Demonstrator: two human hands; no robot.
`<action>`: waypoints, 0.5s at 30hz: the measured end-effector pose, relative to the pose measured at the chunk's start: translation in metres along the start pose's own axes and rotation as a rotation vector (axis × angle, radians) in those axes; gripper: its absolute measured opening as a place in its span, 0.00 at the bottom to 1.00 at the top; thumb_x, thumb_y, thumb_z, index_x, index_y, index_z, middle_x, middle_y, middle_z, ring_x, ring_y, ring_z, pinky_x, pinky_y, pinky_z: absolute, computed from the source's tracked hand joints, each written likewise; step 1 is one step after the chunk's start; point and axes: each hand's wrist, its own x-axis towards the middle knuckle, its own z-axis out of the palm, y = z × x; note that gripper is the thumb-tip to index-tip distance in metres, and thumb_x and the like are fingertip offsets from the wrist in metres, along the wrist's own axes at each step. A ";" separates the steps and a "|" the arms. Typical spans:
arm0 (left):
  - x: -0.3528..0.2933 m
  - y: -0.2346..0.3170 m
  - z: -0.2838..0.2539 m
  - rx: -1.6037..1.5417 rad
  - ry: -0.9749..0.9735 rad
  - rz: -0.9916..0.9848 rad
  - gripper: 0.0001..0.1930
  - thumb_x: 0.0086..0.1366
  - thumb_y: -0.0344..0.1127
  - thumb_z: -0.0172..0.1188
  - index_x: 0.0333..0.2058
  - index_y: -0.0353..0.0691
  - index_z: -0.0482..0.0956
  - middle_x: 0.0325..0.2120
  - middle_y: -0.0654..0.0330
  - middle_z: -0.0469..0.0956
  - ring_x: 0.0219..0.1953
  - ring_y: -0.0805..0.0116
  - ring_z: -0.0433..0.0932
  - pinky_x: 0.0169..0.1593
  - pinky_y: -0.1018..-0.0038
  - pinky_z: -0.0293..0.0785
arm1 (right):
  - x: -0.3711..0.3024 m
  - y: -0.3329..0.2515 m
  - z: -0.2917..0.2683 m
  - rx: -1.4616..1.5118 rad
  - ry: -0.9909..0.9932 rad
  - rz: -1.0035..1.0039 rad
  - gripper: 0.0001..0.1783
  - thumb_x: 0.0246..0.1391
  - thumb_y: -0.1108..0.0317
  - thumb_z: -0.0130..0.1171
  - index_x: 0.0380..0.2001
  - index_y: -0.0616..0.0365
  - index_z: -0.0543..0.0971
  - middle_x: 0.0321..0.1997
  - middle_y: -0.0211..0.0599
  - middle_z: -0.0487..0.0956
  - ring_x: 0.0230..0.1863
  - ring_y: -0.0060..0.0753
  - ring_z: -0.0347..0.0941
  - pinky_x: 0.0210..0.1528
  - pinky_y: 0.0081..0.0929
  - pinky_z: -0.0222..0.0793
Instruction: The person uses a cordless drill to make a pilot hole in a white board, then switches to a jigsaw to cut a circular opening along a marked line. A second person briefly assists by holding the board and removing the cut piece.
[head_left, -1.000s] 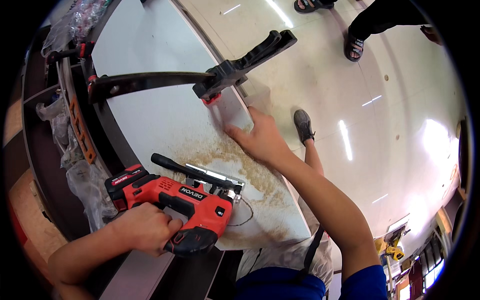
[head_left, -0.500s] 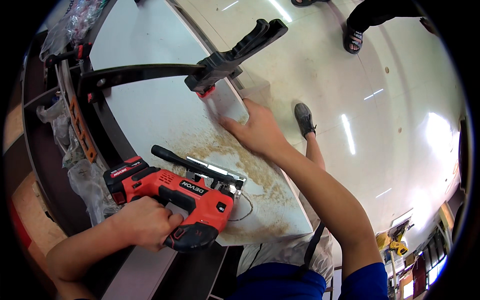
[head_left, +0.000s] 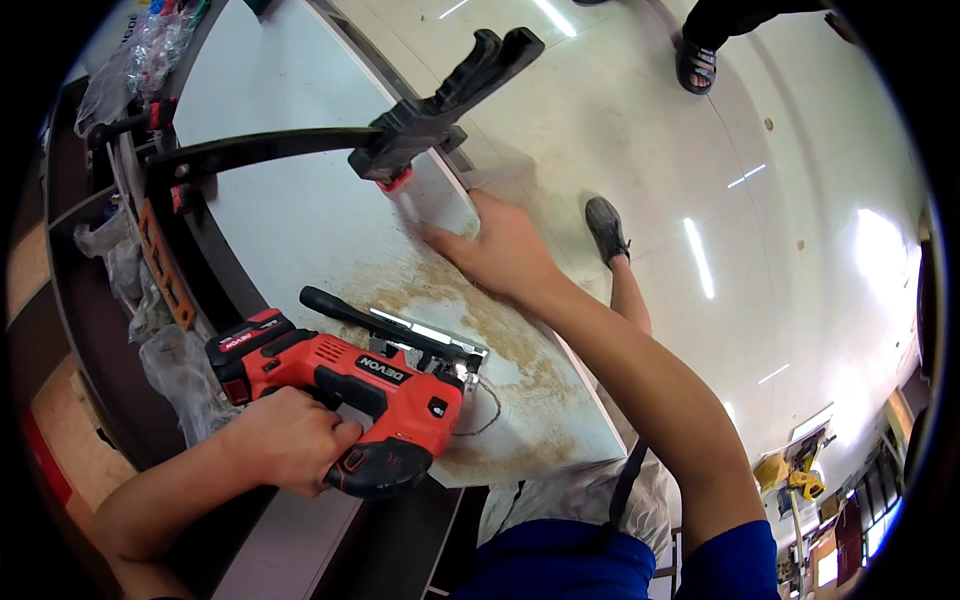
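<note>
My left hand (head_left: 292, 440) is wrapped around the handle of a red and black cordless jigsaw (head_left: 400, 415). The saw's metal base plate (head_left: 425, 335) sits on a white board (head_left: 295, 210), and a black rod-shaped piece sticks out beside it. A curved cut line (head_left: 497, 405) runs in the board next to the saw's front; the blade is hidden. Brown sawdust (head_left: 440, 285) lies over the surface. On the board's right edge, my right hand (head_left: 500, 245) grips with the thumb on top, its fingertips partly out of sight. A black bar clamp (head_left: 400, 140) presses on the board beyond that hand.
Left of the board, dark shelving (head_left: 90, 300) holds clear plastic bags (head_left: 180, 375) and an orange slotted strip (head_left: 165, 265). Another clamp (head_left: 135, 122) is at the far left. Another person's sandalled foot (head_left: 697, 68) and a grey shoe (head_left: 605, 230) are on the shiny floor.
The view has shifted slightly, so the board, clamp and floor appear a little further left and up. Both hands keep their holds, and the jigsaw stays at nearly the same place on the board.
</note>
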 end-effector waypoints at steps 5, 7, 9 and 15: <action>-0.001 0.006 0.001 0.076 0.017 -0.033 0.20 0.40 0.41 0.69 0.33 0.40 0.76 0.21 0.58 0.78 0.26 0.52 0.82 0.32 0.62 0.77 | -0.002 -0.007 -0.002 -0.062 -0.031 0.055 0.30 0.52 0.49 0.69 0.46 0.66 0.81 0.45 0.58 0.83 0.49 0.56 0.81 0.53 0.43 0.75; -0.006 0.010 0.002 0.102 0.063 -0.054 0.20 0.40 0.41 0.69 0.32 0.41 0.77 0.22 0.57 0.78 0.26 0.52 0.81 0.33 0.62 0.77 | -0.002 -0.017 -0.005 -0.087 -0.069 0.090 0.31 0.54 0.47 0.68 0.48 0.64 0.81 0.47 0.53 0.84 0.50 0.50 0.82 0.53 0.39 0.75; -0.005 0.011 0.003 0.134 0.085 -0.055 0.21 0.40 0.41 0.69 0.34 0.40 0.77 0.25 0.56 0.79 0.29 0.52 0.81 0.36 0.63 0.76 | -0.010 -0.008 -0.009 -0.042 0.052 0.061 0.32 0.54 0.46 0.68 0.47 0.66 0.79 0.45 0.54 0.83 0.47 0.52 0.82 0.51 0.41 0.76; -0.014 0.023 0.004 0.301 0.316 -0.021 0.25 0.44 0.38 0.68 0.44 0.41 0.79 0.31 0.59 0.80 0.37 0.54 0.83 0.42 0.63 0.76 | -0.119 0.030 -0.058 -0.024 0.114 0.153 0.27 0.60 0.50 0.64 0.50 0.63 0.75 0.45 0.49 0.83 0.40 0.40 0.83 0.46 0.34 0.77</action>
